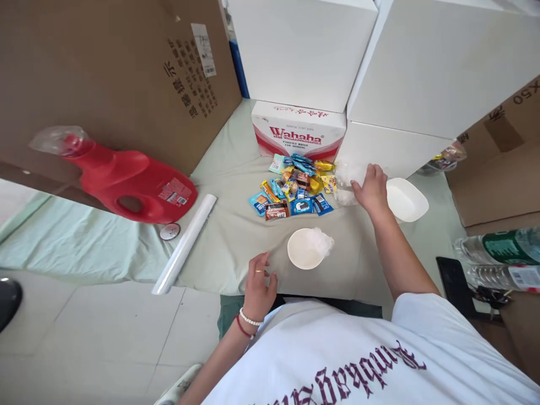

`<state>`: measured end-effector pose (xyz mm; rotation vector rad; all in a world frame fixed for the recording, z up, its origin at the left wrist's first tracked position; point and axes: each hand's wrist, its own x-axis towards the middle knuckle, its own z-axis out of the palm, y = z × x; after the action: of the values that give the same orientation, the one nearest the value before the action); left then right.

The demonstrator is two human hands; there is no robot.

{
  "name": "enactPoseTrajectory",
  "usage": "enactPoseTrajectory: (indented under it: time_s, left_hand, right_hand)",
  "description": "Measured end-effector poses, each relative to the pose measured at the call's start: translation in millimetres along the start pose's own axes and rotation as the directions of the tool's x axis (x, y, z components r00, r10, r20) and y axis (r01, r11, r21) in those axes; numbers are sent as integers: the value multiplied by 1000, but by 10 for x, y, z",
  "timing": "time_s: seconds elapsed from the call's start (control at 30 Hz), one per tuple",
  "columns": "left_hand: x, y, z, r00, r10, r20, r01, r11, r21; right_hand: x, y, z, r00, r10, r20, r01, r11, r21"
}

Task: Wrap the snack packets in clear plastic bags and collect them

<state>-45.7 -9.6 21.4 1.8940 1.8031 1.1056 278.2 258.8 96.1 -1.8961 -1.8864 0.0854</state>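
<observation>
Head view: showing the left hand just left of the round bowl, fingers loosely bent and parted, with a clear plastic wad over the bowl's right rim. Beyond and right of the bowl, showing the right hand beside crumpled plastic, fingers curled, grip impossible to tell. Behind the bowl, showing snack packets, then the Wahaha box

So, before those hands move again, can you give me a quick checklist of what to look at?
1. Left hand free: ok, it holds nothing.
2. Right hand gripping the crumpled plastic beside it: cannot tell.
3. Round bowl upright: ok.
4. Clear plastic bundle wholly inside that bowl: not ok, it juts past the rim.
5. White roll well back from the table's edge: not ok, one end reaches it.
</observation>
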Motion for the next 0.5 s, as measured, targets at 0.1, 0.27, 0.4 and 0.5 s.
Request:
enactPoseTrajectory:
  time_s: [0.1,0.27,0.4,0.5]
  left_hand:
    - [-8,86,-31,991,130,37,-132,990,56]
    - [185,250,124,912,346,220,-367,928,64]
    - [310,341,211,870,435,231,-449,894,5]
    - [362,438,201,869,455,193,-449,890,-76]
  right_hand:
    - [-751,-281,-224,946,-301,119,272,939,208]
    - [-1549,-627,-174,735,-398,548,329,917,225]
    - [-1406,-550,-245,890,-364,273,254,895,368]
    - [-1157,-522,-371,932,-337,132,164,719,675]
